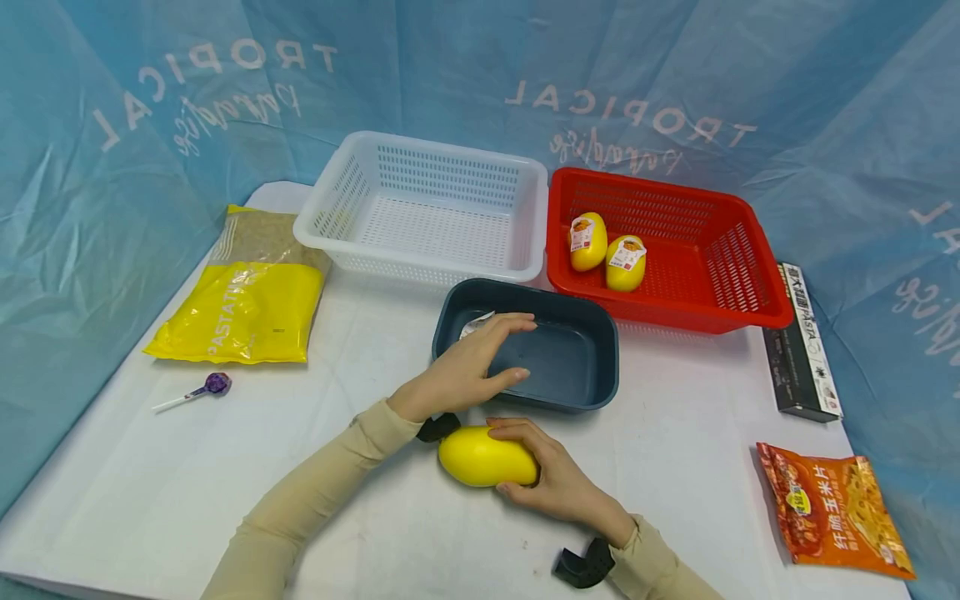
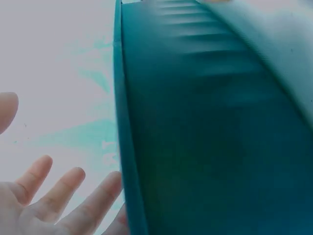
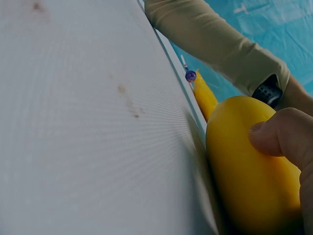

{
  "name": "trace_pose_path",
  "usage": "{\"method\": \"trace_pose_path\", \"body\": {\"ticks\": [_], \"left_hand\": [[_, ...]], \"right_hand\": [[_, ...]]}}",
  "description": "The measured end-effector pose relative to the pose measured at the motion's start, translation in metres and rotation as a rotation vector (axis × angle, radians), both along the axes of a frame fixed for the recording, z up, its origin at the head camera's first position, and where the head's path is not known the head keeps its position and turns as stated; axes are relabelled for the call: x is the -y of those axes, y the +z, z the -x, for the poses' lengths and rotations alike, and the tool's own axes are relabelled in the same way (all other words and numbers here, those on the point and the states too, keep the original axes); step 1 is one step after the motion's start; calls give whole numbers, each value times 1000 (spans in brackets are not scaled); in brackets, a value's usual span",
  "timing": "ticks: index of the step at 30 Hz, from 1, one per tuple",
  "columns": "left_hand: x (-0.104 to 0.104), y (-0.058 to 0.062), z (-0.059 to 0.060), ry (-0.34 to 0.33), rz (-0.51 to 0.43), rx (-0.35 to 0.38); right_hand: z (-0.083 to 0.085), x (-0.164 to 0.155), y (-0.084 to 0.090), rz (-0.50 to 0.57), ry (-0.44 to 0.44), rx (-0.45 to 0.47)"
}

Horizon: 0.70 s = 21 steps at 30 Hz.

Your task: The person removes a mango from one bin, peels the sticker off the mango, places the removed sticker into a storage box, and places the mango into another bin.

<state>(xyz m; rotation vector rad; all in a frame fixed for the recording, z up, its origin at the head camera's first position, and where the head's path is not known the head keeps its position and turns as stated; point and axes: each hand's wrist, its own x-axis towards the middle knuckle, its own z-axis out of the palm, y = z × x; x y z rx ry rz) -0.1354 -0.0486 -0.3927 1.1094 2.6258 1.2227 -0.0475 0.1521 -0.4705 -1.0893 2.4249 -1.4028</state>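
A yellow egg-shaped item [image 1: 483, 457] lies on the white table [image 1: 375, 500] just in front of a dark teal tub [image 1: 570, 392]. My right hand [image 1: 551, 475] grips it, fingers over its top and thumb beneath; the right wrist view shows the thumb [image 3: 281, 137] pressed on the yellow item [image 3: 244, 171]. My left hand [image 1: 472, 362] hovers with straight fingers over the tub's near left corner, holding nothing. In the left wrist view the fingers [image 2: 58, 196] spread beside the tub's rim [image 2: 129, 171]. A white slip [image 1: 474, 323] lies in the tub.
Behind the tub stand a white basket [image 1: 427, 208] and a red basket [image 1: 675, 250] holding two yellow labelled items [image 1: 606, 248]. A yellow pasta bag [image 1: 243, 300] and a lollipop [image 1: 202, 390] lie left. A black box [image 1: 802, 342] and an orange snack packet [image 1: 832, 508] lie right.
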Motion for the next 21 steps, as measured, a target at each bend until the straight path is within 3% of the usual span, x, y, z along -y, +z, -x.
{"method": "trace_pose_path", "body": {"ticks": [4,10,15,21], "left_hand": [[4,2,0,26,-29,-1],[13,4,8,137,-135,-34],[22,5,16,285,-246,-99],[36,5,31,511,-365,-156]], "right_hand": [[0,0,0,1,-2,-6],[0,1,-1,1,-9,-19],[0,1,-3,6,-11,-23],[0,1,-3,4,-12,-48]]}}
